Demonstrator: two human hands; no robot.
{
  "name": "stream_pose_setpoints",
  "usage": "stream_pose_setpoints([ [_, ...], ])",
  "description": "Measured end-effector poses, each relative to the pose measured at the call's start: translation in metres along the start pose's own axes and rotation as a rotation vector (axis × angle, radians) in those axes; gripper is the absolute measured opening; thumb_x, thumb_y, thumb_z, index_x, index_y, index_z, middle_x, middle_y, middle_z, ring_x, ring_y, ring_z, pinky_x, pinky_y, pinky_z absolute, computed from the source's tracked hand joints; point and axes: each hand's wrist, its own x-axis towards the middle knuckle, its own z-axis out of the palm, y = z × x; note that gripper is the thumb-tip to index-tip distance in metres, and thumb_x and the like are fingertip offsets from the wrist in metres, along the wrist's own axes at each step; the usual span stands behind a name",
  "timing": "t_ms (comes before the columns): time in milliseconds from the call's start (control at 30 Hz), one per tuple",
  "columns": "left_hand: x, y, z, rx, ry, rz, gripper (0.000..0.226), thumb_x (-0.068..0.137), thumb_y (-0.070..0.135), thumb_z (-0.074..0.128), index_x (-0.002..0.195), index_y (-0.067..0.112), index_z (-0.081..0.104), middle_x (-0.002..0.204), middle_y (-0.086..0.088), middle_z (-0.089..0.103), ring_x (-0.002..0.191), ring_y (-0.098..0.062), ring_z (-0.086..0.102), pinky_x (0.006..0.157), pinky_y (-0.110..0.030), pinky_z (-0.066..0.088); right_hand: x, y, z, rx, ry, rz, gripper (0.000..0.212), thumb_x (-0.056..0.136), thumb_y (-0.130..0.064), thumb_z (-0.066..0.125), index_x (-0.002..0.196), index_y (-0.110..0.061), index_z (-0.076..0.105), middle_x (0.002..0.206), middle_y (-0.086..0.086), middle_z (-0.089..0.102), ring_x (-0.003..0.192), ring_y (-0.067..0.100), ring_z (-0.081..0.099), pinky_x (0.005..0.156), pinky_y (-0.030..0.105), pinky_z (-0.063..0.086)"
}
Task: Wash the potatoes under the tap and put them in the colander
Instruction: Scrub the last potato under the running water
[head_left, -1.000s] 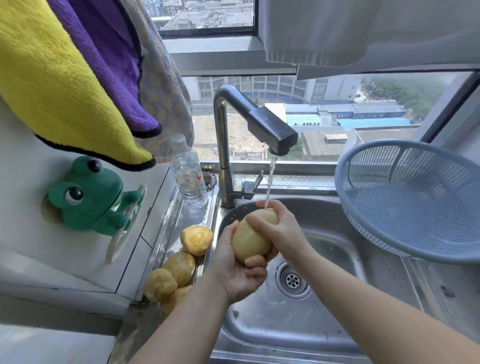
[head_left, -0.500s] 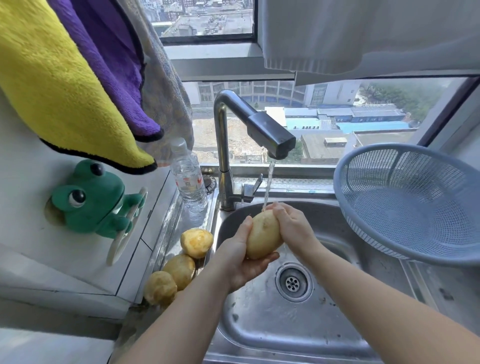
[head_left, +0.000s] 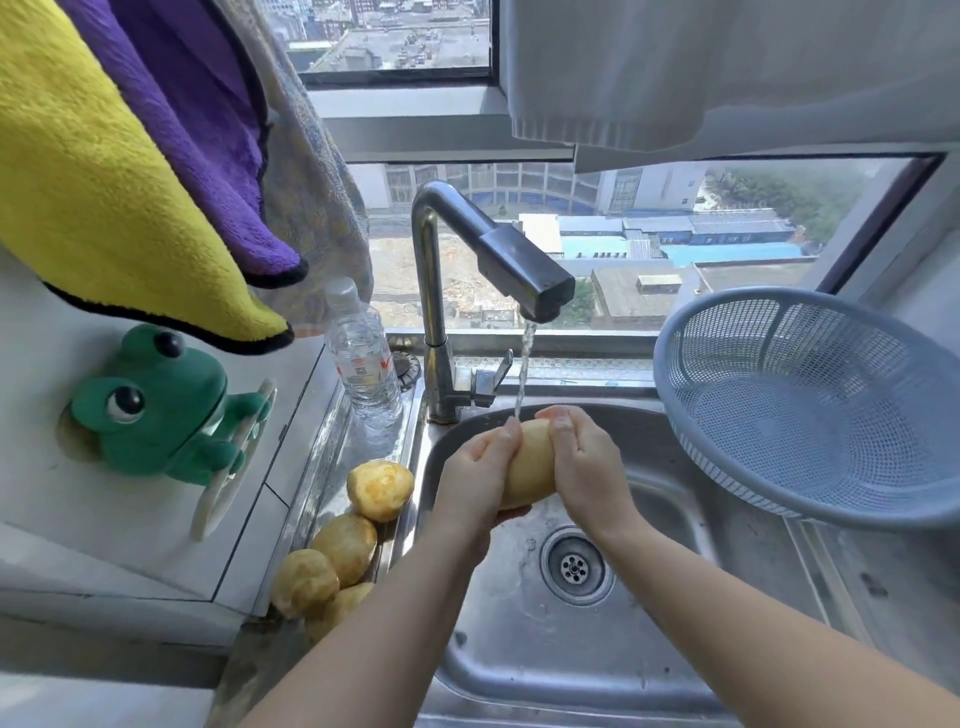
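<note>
Two hands wash a potato under the running tap

The left hand (head_left: 480, 473) and right hand (head_left: 582, 467) both curl round one yellow potato (head_left: 532, 462), gripping it from either side above the steel sink (head_left: 545, 665). The thin water stream (head_left: 522, 374) from the tap (head_left: 524, 270) lands at the potato's upper end, by the fingertips. Four more potatoes (head_left: 345, 546) lie bunched on the sink's left ledge, near a clear plastic bottle (head_left: 363, 364). The blue mesh colander (head_left: 662, 384) sits tilted at the sink's right edge, well apart from the hands. A green frog holder (head_left: 156, 410) clings to the left wall.
</note>
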Motion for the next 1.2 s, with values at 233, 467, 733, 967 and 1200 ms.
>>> stream_pose_setpoints([
  [233, 0.005, -0.01, -0.016, -0.052, -0.274, -0.041, 0.055, 0.086, 0.022, 0.068, 0.135, 0.017, 0.046, 0.13, -0.013, 0.053, 0.107, -0.028, 0.062, 0.076, -0.034, 0.056, 0.007, 0.006, 0.001, 0.071, -0.011, 0.13, 0.034, 0.102, -0.023, 0.035, 0.092, -0.011, 0.065, 0.082, 0.0, 0.063, 0.08, 0.015, 0.058, 0.066, 0.024, 0.044],
  [467, 0.006, -0.008, 0.0, -0.045, 0.005, 0.028, 0.027, 0.082, 0.036, 0.07, 0.103, 0.019, 0.065, 0.103, -0.009, 0.069, 0.09, -0.023, 0.068, 0.069, -0.036, 0.058, -0.004, -0.004, 0.002, 0.028, -0.028, 0.014, 0.022, 0.099, -0.025, 0.042, 0.096, -0.018, 0.063, 0.092, 0.001, 0.065, 0.087, 0.014, 0.058, 0.071, 0.019, 0.041],
  [733, 0.009, -0.002, -0.011, -0.393, -0.01, -0.426, 0.026, 0.092, 0.023, 0.056, 0.109, 0.004, 0.06, 0.077, -0.017, 0.069, 0.063, -0.024, 0.068, 0.051, -0.03, 0.056, -0.003, -0.004, -0.014, 0.09, -0.357, -0.11, 0.054, 0.065, -0.039, 0.084, 0.107, -0.049, 0.052, 0.104, -0.019, 0.06, 0.095, 0.002, 0.06, 0.079, 0.015, 0.05],
  [967, -0.004, -0.013, -0.011, -0.47, -0.03, -0.501, 0.027, 0.097, 0.027, 0.043, 0.1, 0.007, 0.061, 0.059, -0.009, 0.064, 0.045, -0.016, 0.06, 0.034, -0.016, 0.04, -0.006, -0.003, 0.017, 0.164, -0.185, -0.035, 0.039, 0.062, -0.042, 0.071, 0.094, -0.026, 0.056, 0.089, 0.0, 0.065, 0.081, 0.015, 0.063, 0.071, 0.025, 0.054],
  [1200, -0.014, -0.018, -0.015, -0.251, -0.009, -0.258, 0.051, 0.091, 0.058, 0.047, 0.09, 0.01, 0.063, 0.066, -0.008, 0.065, 0.04, -0.01, 0.046, 0.034, -0.014, 0.031, 0.002, -0.009, 0.029, 0.347, -0.128, 0.239, 0.016, 0.09, -0.028, 0.059, 0.079, -0.017, 0.063, 0.078, 0.003, 0.064, 0.074, 0.018, 0.061, 0.064, 0.031, 0.049],
])
